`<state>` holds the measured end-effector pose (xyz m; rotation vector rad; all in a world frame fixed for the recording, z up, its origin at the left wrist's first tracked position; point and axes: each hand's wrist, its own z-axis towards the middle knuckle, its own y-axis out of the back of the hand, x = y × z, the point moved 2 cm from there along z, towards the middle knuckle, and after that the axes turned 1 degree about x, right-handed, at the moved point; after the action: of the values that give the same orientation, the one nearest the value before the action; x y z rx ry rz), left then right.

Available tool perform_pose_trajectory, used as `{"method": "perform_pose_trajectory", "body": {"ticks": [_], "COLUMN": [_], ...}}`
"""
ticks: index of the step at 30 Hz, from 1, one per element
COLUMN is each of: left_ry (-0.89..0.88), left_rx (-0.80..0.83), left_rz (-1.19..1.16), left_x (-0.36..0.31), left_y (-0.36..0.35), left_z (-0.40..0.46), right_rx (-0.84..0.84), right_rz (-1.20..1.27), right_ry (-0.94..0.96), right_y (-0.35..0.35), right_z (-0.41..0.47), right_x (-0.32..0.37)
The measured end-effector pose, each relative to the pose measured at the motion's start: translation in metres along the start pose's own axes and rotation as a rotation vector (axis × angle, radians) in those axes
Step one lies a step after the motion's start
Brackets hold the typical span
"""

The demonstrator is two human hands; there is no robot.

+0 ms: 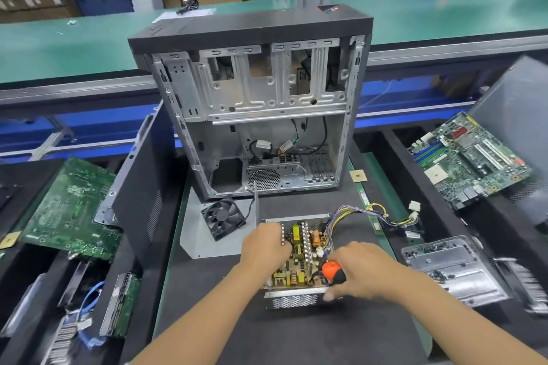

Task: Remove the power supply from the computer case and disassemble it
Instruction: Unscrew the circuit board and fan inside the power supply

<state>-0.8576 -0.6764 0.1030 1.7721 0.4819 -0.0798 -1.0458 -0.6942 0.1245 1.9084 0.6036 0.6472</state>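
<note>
An orange-and-black screwdriver (333,271) is clenched in the right hand (360,271), fingers wrapped round its handle, with the tip aimed down at the near right corner of the circuit board; the tip itself is hidden behind the handle, so whether it is seated in a screw cannot be told. The left hand (264,243) is laid over the far left part of the power supply (296,258), fingers curled over the edge of its metal box, so that the unit is held steady on the table (296,335).

The power supply is already out of the computer case (258,104), which stands open and upright just behind it, and its lid is off, so the circuit board (293,264) and its coils and heat sinks are exposed. The step in hand is judged to be the freeing of the board from the box. It would be done well if the driver were kept upright and pressed firmly into the screw head, and if the box were pinned down so it cannot turn with the screw. The large capacitors are best left untouched. The bundle of wires (370,213), trailing to the right, should be kept from snagging when the board is lifted. A loose fan (224,218) lies just left of the unit.
</note>
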Motion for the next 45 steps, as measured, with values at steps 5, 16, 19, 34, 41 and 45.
{"method": "perform_pose_trajectory", "body": {"ticks": [5,16,19,34,41,45], "left_ry": [-0.035,-0.123,-0.119,-0.240,-0.282,-0.265], "left_rx": [0.030,-0.019,-0.017,-0.131,-0.228,-0.234], "left_rz": [0.057,0.185,0.099,0.069,0.155,0.177], "left_x": [-0.003,-0.025,-0.019,-0.018,-0.018,-0.016], "left_y": [0.008,0.017,0.011,-0.010,-0.010,-0.007], "left_z": [-0.004,-0.007,-0.008,-0.020,-0.014,-0.017], "right_rx": [-0.094,-0.174,-0.036,0.022,-0.097,-0.096], "right_rz": [0.428,0.002,-0.065,-0.169,-0.357,-0.441], "right_ry": [-0.089,-0.023,-0.033,-0.123,0.045,-0.005], "right_y": [0.004,0.049,0.043,0.052,0.052,0.054], "right_z": [-0.010,0.057,0.061,0.057,0.070,0.072], "right_x": [-0.020,-0.026,-0.029,-0.053,-0.022,-0.023]}}
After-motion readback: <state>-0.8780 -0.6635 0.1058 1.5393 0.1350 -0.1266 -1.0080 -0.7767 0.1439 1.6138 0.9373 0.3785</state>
